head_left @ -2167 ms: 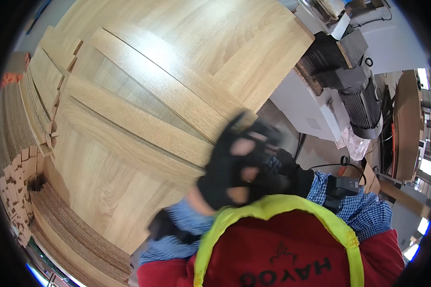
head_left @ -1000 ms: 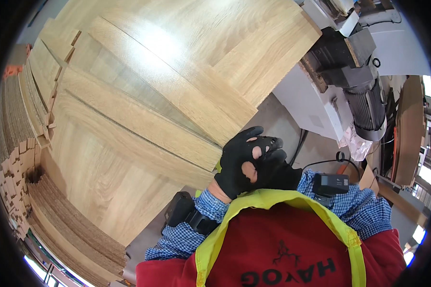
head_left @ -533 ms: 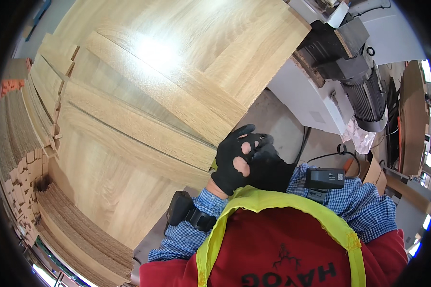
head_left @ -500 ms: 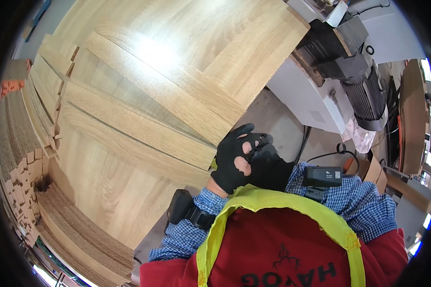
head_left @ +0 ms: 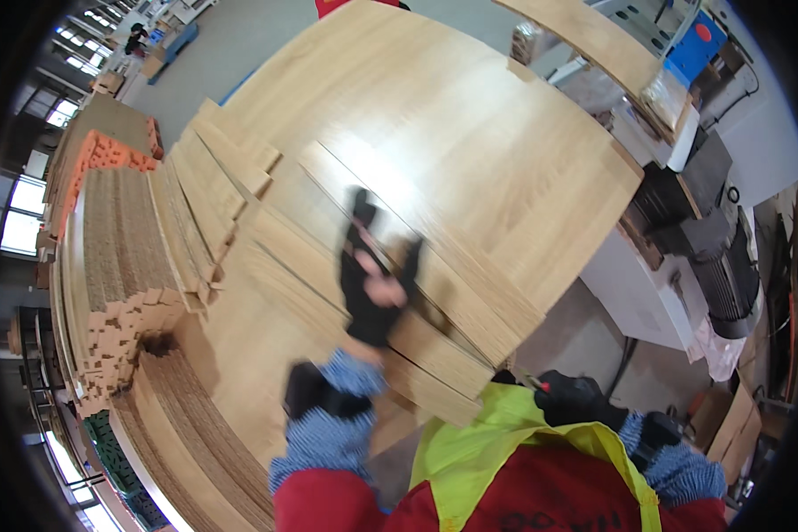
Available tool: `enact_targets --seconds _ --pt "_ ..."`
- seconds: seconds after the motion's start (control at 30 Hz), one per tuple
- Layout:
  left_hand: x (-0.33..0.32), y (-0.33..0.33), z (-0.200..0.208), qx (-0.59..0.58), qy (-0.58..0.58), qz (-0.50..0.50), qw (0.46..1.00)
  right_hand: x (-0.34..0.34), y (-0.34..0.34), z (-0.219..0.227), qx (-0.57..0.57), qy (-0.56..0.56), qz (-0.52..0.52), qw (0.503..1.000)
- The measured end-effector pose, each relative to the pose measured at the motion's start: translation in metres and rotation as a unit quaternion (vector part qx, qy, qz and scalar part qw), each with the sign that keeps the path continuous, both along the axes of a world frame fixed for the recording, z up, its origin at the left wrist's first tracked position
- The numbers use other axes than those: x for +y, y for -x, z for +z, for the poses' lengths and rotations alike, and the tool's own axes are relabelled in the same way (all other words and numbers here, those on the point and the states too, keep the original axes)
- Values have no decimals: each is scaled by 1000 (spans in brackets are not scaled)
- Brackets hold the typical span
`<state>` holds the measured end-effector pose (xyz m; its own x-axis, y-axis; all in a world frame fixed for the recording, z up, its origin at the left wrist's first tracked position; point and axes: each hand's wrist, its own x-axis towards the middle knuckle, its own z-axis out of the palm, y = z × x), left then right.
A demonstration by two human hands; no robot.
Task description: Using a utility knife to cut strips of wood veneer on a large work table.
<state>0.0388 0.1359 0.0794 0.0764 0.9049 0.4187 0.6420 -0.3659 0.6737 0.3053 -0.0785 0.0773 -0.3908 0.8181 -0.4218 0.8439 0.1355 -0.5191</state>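
My left hand, in a black glove with a blue cuff, reaches forward over a stack of long light-oak planks. Its fingers are spread, and it is blurred just above or on the plank surface, holding nothing. A broad oak panel lies beyond the planks. My right hand, also in a black glove, stays curled close to my chest above the yellow and red vest. A small red-tipped thing shows at its edge; I cannot tell whether the hand holds it.
Stepped stacks of narrow boards and brown layered sheets rise at the left. At the right stands a white machine base with a dark motor, and grey floor lies below it. A blue unit sits at top right.
Both gloved hands were together in front of my chest. My left hand has now swung forward onto the planks; my right stays low by the vest. The view tilted upward.
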Motion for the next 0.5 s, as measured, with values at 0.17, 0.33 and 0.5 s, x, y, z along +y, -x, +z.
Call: enact_targets --seconds 0.17,0.33,0.5 --pt "158 107 -2 196 131 72 969 10 35 4 247 171 -442 845" --pt "208 113 -11 181 263 -20 947 45 71 36 373 212 -560 708" --pt "214 143 -28 274 234 -68 930 59 84 37 288 150 -500 803"
